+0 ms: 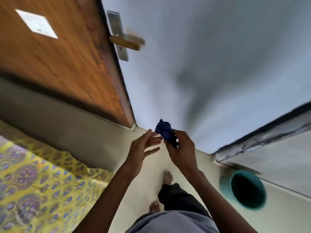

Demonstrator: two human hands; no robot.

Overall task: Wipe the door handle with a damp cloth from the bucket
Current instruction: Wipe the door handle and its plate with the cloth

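The blue cloth [165,132] is out of the teal bucket [247,190], which sits near right on the floor, and is bunched in the right hand [182,148], fingers curled tight around it. The left hand [143,148] hovers just beside, fingers spread and empty. The door handle [125,43], far up on the left, is untouched, so by the look of it the wipe itself is all to come.
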